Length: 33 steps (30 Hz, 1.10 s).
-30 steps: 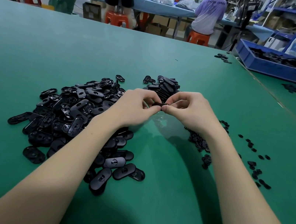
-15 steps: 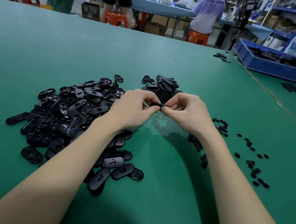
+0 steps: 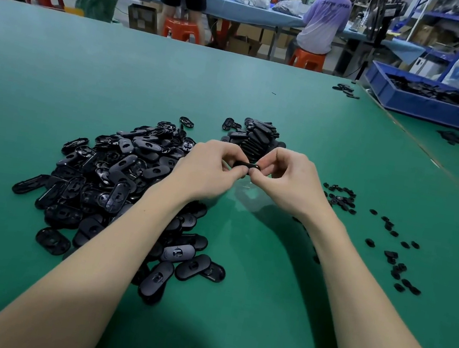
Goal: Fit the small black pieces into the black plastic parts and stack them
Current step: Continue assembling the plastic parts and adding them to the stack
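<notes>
At left, a loose heap of black plastic parts [image 3: 118,183] lies on the green table [image 3: 58,71]. At centre, the left hand [image 3: 207,170] and right hand [image 3: 287,180] meet above the table, fingers curled, together pinching one black plastic part [image 3: 246,165] by its two ends; whether a small piece sits in it cannot be told. Just behind the hands stands a stack of parts [image 3: 254,140]. To the right, small black pieces [image 3: 341,197] lie scattered on the table. At far right, a blue tray [image 3: 431,108] holds more black parts.
</notes>
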{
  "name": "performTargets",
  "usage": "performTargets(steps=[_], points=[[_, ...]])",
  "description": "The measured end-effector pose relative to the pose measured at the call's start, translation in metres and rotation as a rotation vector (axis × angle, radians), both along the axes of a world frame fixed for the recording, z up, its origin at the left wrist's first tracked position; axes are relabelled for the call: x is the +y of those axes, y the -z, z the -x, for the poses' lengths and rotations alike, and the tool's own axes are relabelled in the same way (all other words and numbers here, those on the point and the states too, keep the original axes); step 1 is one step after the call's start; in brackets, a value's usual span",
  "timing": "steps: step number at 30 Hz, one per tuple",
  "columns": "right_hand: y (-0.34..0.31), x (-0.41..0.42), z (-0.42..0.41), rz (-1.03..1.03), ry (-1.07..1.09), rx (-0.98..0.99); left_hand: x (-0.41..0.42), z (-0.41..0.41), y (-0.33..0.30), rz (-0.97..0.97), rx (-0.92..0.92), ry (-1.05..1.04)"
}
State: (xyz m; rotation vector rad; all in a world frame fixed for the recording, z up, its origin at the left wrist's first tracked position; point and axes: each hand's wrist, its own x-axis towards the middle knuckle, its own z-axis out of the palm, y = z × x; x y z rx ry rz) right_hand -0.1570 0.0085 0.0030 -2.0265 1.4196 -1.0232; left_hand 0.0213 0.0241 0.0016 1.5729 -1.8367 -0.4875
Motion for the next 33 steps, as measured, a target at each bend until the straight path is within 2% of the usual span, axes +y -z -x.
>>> performTargets(steps=[3, 5, 7, 10, 13, 23, 29, 31, 33], points=[[-0.001, 0.002, 0.004, 0.041, -0.084, 0.094, 0.0, -0.001, 0.002, -0.01, 0.122, -0.045], [-0.002, 0.001, 0.002, 0.115, -0.049, 0.187, -0.001, 0.0, 0.002, -0.022, 0.195, -0.061], [-0.005, -0.002, 0.002, 0.133, 0.023, 0.169, -0.003, -0.001, 0.001, -0.016, 0.203, -0.065], [-0.015, -0.02, 0.003, 0.062, 0.159, 0.106, -0.005, -0.012, -0.001, 0.025, 0.07, -0.076], [-0.033, -0.049, 0.0, -0.025, 0.252, 0.136, -0.007, -0.022, -0.003, 0.022, -0.058, -0.037], [-0.05, -0.106, -0.02, -0.221, 0.332, 0.21, -0.008, -0.03, 0.0, -0.025, -0.155, 0.058], [-0.053, -0.086, -0.02, -0.103, 0.268, 0.2, -0.01, -0.038, -0.003, -0.019, -0.146, 0.049], [-0.054, -0.066, -0.021, -0.095, 0.142, 0.216, -0.009, -0.041, -0.004, -0.019, -0.137, 0.037], [-0.053, -0.04, -0.022, -0.166, -0.061, 0.312, -0.009, -0.042, -0.004, -0.022, -0.122, 0.03]])
